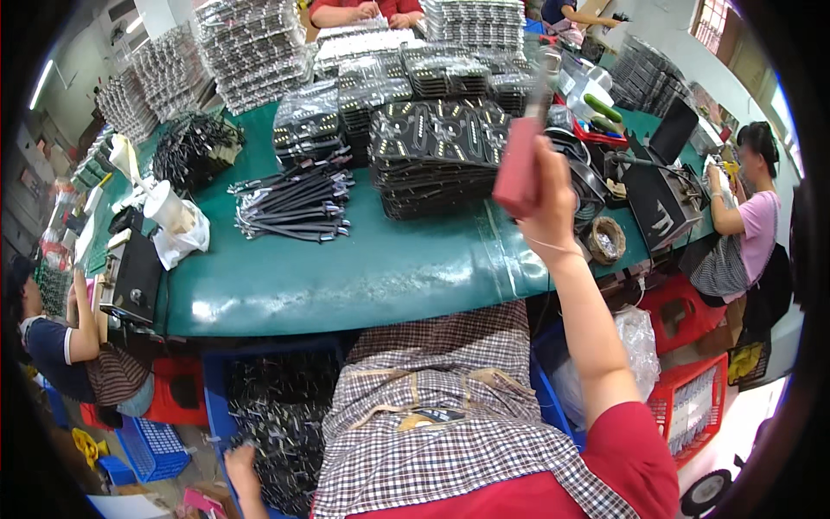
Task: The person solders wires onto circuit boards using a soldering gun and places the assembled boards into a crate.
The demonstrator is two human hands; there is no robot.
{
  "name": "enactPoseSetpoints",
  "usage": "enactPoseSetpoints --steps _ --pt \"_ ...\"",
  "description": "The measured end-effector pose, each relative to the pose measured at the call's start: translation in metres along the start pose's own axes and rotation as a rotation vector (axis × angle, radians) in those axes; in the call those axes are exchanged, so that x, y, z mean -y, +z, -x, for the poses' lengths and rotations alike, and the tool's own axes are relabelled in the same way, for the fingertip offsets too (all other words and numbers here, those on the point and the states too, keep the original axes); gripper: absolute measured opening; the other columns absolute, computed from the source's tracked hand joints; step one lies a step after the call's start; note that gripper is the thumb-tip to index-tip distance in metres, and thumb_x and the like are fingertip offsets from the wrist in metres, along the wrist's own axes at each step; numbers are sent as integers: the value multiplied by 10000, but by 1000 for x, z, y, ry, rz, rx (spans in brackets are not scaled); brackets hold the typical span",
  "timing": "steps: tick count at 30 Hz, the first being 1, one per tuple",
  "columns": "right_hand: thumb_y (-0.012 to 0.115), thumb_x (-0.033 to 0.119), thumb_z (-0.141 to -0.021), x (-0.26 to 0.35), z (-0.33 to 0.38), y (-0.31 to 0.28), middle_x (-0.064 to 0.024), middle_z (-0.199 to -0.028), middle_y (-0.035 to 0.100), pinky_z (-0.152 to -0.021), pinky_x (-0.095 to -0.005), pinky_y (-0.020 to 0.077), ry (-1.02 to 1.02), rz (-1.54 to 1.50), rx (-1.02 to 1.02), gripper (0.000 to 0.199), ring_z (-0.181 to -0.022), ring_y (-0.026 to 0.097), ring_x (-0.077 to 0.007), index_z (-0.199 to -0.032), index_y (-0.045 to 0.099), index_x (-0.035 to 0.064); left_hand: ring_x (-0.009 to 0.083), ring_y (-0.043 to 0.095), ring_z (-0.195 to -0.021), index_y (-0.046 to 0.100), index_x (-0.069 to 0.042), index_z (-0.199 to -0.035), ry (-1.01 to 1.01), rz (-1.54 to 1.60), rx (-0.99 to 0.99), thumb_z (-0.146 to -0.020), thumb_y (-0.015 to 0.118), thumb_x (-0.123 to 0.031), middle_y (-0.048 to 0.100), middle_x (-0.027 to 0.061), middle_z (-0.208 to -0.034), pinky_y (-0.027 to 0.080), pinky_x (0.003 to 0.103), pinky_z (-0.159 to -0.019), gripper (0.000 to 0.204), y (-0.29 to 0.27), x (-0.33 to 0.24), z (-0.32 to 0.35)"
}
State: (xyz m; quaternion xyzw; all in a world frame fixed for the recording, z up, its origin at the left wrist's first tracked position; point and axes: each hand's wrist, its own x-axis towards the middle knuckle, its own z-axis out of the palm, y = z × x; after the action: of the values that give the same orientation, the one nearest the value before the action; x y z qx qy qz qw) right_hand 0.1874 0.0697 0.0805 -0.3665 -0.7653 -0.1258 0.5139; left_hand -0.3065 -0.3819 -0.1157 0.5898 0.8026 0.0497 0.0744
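Note:
My right hand [551, 186] is raised over the right part of the green table, closed around a red-handled tool [519, 169]. The tool's grey upper end is blurred, so its kind cannot be made out. Just left of it stands a stack of black panels [437, 156] dotted with small light parts. Further left lies a loose bundle of short black cables [294, 203]. Down at the lower left, my left hand [242, 463] is at the side of a blue bin [212, 389] filled with black cable pieces [285, 424]. Its fingers look curled; what they hold, if anything, is hidden.
Tall stacks of silvery panels [251, 52] and wrapped black panels [337, 112] line the far side. A white cup [169, 208] and a black tangle of wires [194, 147] stand left. Black equipment boxes [661, 203] flank the table [346, 290]. Co-workers sit left, right and opposite.

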Motion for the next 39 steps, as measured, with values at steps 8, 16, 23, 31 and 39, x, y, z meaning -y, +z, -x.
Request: enactPoseSetpoints --steps 8,16,23,31,39 --pt "622 -91 -609 -39 -4 31 -131 -1052 551 -748 -364 508 -188 137 92 662 -909 590 -327 -1237 512 87 292 587 -689 651 -97 -923 144 -64 59 -712 559 -55 596 95 -816 459 407 -593 234 64 -34 -33" --pt "534 590 -816 -4 155 -57 -242 -1078 579 -891 -407 437 396 -941 -65 662 -976 580 -307 -1106 529 -5 267 568 -867 615 -57 -979 555 249 -541 -707 627 -22 598 78 -902 467 382 -724 275 -81 -224 -291" --pt "688 45 -682 17 159 -53 -180 -994 580 -652 -356 515 -7 -32 449 394 -786 608 -318 -1050 546 26 265 522 -880 600 -79 -896 636 220 -288 -699 691 -122 572 53 -845 412 389 -783 221 -77 -256 -383" --pt "731 55 -628 15 142 -39 -187 -1046 542 -666 -364 513 294 -44 516 778 -838 588 -334 -1312 359 58 309 539 -667 600 -39 -1039 572 389 -254 -822 591 -48 524 130 -814 437 362 -592 217 -60 -298 -342" --pt "823 86 -614 16 172 -38 -193 -1053 557 -705 -399 485 235 -23 421 1001 -864 565 -328 -1402 206 84 268 606 -794 582 -45 -989 706 569 83 -782 632 -66 578 130 -1037 505 330 -651 214 -71 -353 -268"
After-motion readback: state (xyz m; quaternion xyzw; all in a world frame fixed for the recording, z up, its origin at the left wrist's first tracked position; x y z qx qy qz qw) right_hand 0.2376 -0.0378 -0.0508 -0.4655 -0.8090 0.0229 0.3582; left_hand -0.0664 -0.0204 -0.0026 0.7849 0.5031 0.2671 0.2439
